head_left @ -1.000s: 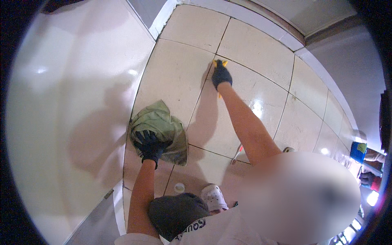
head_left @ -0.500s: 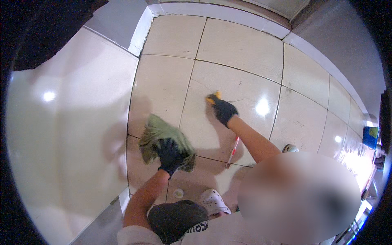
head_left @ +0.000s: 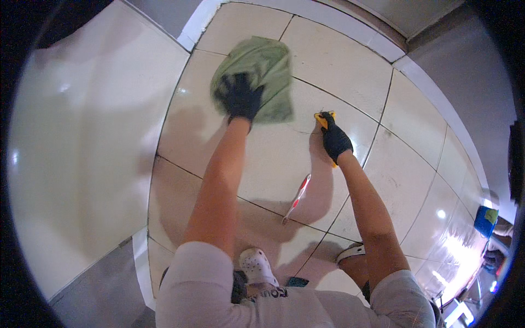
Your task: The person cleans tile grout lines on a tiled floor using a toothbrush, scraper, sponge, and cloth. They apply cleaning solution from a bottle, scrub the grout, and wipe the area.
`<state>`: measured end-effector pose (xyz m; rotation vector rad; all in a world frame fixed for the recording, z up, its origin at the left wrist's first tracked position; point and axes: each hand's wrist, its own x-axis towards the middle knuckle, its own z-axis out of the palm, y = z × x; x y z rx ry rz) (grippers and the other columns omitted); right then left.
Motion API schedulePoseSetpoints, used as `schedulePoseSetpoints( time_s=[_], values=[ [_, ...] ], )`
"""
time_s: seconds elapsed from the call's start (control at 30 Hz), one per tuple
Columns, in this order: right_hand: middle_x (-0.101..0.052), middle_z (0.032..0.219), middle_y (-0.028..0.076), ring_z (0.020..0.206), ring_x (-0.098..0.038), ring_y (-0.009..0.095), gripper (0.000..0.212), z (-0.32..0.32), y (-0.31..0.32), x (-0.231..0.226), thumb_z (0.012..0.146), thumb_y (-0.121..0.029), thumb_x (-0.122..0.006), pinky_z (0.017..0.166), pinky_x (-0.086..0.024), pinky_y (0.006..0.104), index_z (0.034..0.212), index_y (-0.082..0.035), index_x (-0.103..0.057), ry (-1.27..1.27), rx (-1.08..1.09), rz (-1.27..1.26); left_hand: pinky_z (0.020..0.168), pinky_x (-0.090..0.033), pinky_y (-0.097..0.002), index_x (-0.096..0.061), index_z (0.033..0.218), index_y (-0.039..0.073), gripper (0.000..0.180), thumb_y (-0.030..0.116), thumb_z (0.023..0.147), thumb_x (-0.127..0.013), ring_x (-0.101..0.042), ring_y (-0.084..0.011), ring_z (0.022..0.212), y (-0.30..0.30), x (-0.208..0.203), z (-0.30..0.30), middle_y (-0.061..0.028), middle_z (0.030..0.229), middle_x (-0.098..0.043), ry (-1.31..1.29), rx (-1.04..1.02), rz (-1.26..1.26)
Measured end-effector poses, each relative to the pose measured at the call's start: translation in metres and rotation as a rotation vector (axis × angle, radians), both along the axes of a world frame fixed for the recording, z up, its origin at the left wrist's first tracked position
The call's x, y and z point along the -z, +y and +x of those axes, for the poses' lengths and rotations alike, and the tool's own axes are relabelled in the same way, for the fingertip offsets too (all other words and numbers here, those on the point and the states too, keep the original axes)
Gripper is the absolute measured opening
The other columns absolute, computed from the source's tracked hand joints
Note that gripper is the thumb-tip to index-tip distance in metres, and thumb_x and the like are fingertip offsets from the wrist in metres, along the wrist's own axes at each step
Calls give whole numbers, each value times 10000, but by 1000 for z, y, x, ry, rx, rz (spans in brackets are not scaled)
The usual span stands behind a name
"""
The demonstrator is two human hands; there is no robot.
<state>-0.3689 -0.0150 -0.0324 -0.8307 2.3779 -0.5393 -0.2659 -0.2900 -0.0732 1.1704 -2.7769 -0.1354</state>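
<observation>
My left hand (head_left: 239, 97), in a black glove, lies with fingers spread on a green cloth (head_left: 273, 82) on the tiled floor. The cloth is laid out fairly flat, and both it and the hand are slightly blurred. Over to the right, my black-gloved right hand (head_left: 336, 141) is closed around a yellow hand tool (head_left: 325, 118). One yellow end sticks out past the fingers near a grout line, and another bit shows below the palm; the rest is hidden. A slim white and red toothbrush (head_left: 298, 199) lies on the tiles between my arms.
A pale smooth panel (head_left: 93, 147) borders the floor on the left. White skirting (head_left: 350, 26) runs along the far wall. At the far right stands a blue container (head_left: 484, 221) with something green on it. My feet in light clogs (head_left: 257, 266) are at the near side.
My left hand has slid the green cloth forward and to the right, away from my body. The right hand with the yellow tool has shifted right. My head no longer covers the lower right.
</observation>
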Motion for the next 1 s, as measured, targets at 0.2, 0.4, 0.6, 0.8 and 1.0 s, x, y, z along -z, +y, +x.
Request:
schedulePoseSetpoints(
  time_s=[0.2,0.4,0.6,0.8,1.0],
  values=[
    [-558,1103,240,1010,-554,383,426,-13,-7,-12,912,-240,-362,832,-438,466,1330,-211,-289,-94,22,80,1061,-181,-463,-392,1315,43,662,527,864,-386,-292,-354,1280,-8,-13,253,-203,1360,-356,-455,-578,-93],
    [-560,1055,274,961,-557,413,478,-26,-7,33,895,-215,-396,795,-446,490,1344,-169,-238,18,-103,-103,1066,-121,-508,-318,1349,27,661,495,884,-342,-202,-368,1312,12,13,322,-213,1400,-271,-481,-945,-68],
    [-549,1111,249,994,-542,423,467,-31,-11,6,906,-227,-371,826,-434,494,1350,-223,-224,-105,-163,62,1017,-17,-633,-204,1381,-1,755,528,869,-375,-60,-422,1333,162,10,142,-219,1440,-158,-107,-371,145],
    [-539,1125,255,1007,-534,428,485,-35,-4,19,898,-194,-405,818,-439,495,1349,-195,-226,-70,-305,-148,1007,-28,-643,-328,1360,109,685,554,843,-399,-106,-393,1339,158,-7,113,-147,1438,-236,0,-55,114],
    [-565,1058,270,980,-546,430,489,-44,-2,16,902,-213,-406,797,-451,485,1352,-169,-220,-48,-334,-89,1086,-102,-465,-298,1365,56,659,499,881,-363,-177,-345,1331,82,-7,283,-183,1422,-253,90,-723,81]
  ],
)
